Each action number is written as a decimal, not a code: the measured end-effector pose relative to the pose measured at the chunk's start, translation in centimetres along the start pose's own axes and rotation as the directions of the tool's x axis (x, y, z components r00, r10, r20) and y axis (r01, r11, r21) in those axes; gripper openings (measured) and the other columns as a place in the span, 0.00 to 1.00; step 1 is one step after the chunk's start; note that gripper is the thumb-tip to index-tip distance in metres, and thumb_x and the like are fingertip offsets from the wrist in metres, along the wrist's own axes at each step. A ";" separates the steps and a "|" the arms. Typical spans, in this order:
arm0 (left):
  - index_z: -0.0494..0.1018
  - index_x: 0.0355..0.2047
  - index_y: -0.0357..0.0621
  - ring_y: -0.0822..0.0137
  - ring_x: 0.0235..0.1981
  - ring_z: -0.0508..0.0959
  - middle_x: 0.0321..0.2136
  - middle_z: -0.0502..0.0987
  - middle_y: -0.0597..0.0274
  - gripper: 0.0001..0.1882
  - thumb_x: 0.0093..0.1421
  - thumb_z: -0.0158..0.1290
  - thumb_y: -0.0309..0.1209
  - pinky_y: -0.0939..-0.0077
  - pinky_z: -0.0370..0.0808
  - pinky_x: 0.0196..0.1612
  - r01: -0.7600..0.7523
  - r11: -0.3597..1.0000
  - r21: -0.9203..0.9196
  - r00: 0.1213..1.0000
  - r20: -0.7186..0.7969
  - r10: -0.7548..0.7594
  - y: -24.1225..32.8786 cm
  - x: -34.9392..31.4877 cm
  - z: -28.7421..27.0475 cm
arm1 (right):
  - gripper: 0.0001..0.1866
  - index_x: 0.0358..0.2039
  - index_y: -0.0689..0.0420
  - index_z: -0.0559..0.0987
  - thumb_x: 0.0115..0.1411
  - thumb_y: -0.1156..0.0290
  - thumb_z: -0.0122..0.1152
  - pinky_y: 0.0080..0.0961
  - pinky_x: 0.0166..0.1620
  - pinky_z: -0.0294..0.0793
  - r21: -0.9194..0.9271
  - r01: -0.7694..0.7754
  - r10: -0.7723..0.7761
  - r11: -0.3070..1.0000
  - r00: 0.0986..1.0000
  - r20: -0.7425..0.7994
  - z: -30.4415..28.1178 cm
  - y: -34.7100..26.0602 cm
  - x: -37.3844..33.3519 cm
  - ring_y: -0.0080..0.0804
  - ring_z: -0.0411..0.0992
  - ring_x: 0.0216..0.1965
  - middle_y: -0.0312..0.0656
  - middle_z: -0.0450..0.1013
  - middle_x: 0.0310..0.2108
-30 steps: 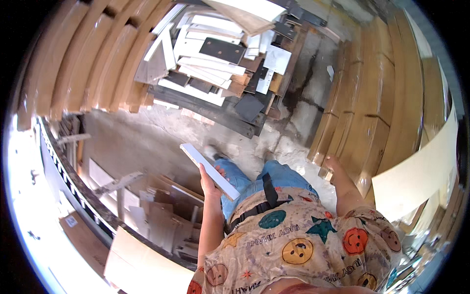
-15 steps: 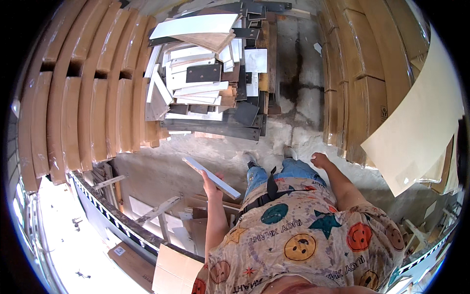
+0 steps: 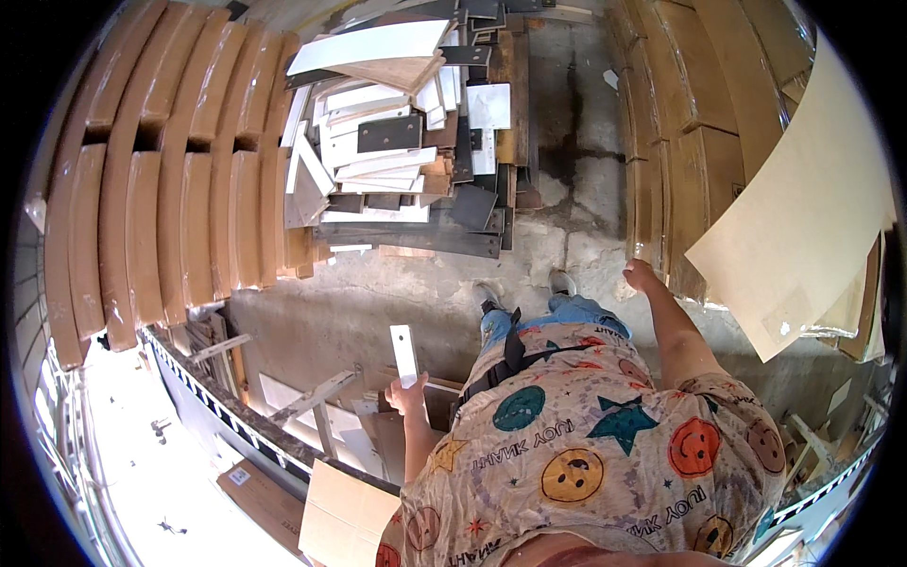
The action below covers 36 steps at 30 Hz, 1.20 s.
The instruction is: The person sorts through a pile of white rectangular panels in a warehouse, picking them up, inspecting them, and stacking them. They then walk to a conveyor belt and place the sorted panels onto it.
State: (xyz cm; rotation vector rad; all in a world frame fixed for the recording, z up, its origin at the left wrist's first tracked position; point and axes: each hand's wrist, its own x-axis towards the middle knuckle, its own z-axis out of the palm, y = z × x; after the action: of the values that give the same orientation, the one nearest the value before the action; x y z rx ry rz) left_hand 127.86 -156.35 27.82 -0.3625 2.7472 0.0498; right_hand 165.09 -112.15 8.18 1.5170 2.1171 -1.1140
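My left hand (image 3: pixel 408 396) is closed around a narrow white board strip (image 3: pixel 404 352) at my left side. The strip's upper end shows a small hole, and its lower end runs down past my fingers toward my forearm. Out to the right, my right hand (image 3: pixel 640 274) hangs with curled fingers, nothing visible in it, close to the stacked cartons (image 3: pixel 694 189). Ahead of my feet is a large pile of scrap boards (image 3: pixel 378 175), white, dark and brown, laid loosely across one another.
Tall rows of brown cartons (image 3: pixel 170 208) line the left. A large cream sheet (image 3: pixel 803 227) leans at the right. Behind my left arm are a dark-edged rail (image 3: pixel 227 411), loose board pieces and an opened cardboard flap (image 3: pixel 345 515). Concrete floor (image 3: pixel 576 227) runs between pile and cartons.
The white strip has swung from a slant to nearly upright as my left hand drew back toward my body. My right hand has moved forward and a little to the right.
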 end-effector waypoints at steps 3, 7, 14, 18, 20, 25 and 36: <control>0.74 0.39 0.47 0.57 0.46 0.70 0.45 0.70 0.56 0.33 0.32 0.68 0.47 0.55 0.66 0.48 0.080 0.994 -0.077 0.989 0.128 -0.070 -2.2 -1.1 -1.0 | 0.15 0.31 0.59 0.77 0.52 0.59 0.54 0.37 0.44 0.70 -0.055 0.034 -0.030 0.998 0.996 0.078 1.0 -1.0 -0.2 0.49 0.71 0.40 0.53 0.73 0.35; 0.73 0.42 0.48 0.55 0.46 0.70 0.42 0.73 0.56 0.36 0.32 0.66 0.53 0.46 0.61 0.49 0.089 0.991 -0.098 0.970 0.236 -0.063 -3.8 -1.2 0.8 | 0.15 0.29 0.59 0.77 0.51 0.59 0.53 0.37 0.43 0.70 -0.091 0.097 -0.086 0.991 0.988 0.125 1.8 -0.3 -0.1 0.50 0.71 0.39 0.53 0.73 0.34; 0.71 0.45 0.53 0.55 0.53 0.64 0.49 0.67 0.57 0.38 0.33 0.64 0.57 0.47 0.58 0.50 0.002 0.996 0.089 0.985 0.171 -0.018 -1.5 -4.2 0.5 | 0.16 0.29 0.60 0.77 0.50 0.60 0.55 0.37 0.42 0.71 -0.147 0.160 -0.139 0.976 0.979 0.146 0.1 -1.5 0.5 0.50 0.71 0.38 0.54 0.73 0.33; 0.72 0.44 0.52 0.54 0.47 0.71 0.43 0.74 0.58 0.37 0.35 0.63 0.58 0.45 0.61 0.47 -0.047 0.999 -0.016 0.963 0.266 0.049 -3.1 -2.8 1.7 | 0.15 0.27 0.61 0.77 0.49 0.61 0.55 0.37 0.41 0.71 -0.182 0.165 -0.144 0.969 0.982 0.123 -1.0 -2.9 1.3 0.50 0.71 0.37 0.54 0.73 0.33; 0.72 0.43 0.51 0.53 0.45 0.73 0.41 0.76 0.59 0.37 0.35 0.62 0.58 0.44 0.62 0.45 -0.046 0.999 -0.006 0.969 0.243 0.046 -2.6 -4.2 1.4 | 0.15 0.24 0.61 0.77 0.48 0.61 0.55 0.37 0.39 0.71 -0.220 0.216 -0.193 0.951 0.974 0.121 -0.9 -3.1 1.8 0.50 0.72 0.35 0.54 0.73 0.31; 0.72 0.42 0.51 0.54 0.46 0.73 0.42 0.75 0.57 0.37 0.34 0.63 0.59 0.44 0.61 0.47 0.015 0.999 -0.043 0.969 0.245 -0.004 -5.0 -4.5 4.7 | 0.17 0.26 0.62 0.78 0.49 0.59 0.53 0.38 0.41 0.71 -0.336 0.304 -0.244 0.891 0.947 0.208 0.2 -2.8 3.5 0.50 0.71 0.37 0.54 0.73 0.31; 0.74 0.40 0.52 0.57 0.46 0.73 0.41 0.76 0.61 0.37 0.32 0.63 0.60 0.45 0.61 0.49 0.165 0.980 -0.113 0.873 0.480 -0.092 -9.9 -6.8 8.6 | 0.16 0.32 0.60 0.78 0.50 0.61 0.54 0.35 0.45 0.70 -0.389 0.297 -0.169 0.872 0.929 0.330 -1.7 -8.7 3.0 0.49 0.71 0.40 0.54 0.73 0.36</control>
State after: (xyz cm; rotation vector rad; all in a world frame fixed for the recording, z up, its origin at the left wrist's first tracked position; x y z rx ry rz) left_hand 139.57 -163.55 22.37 -0.5010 2.2328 0.2763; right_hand 156.37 -110.10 10.94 0.8560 2.1901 -0.7947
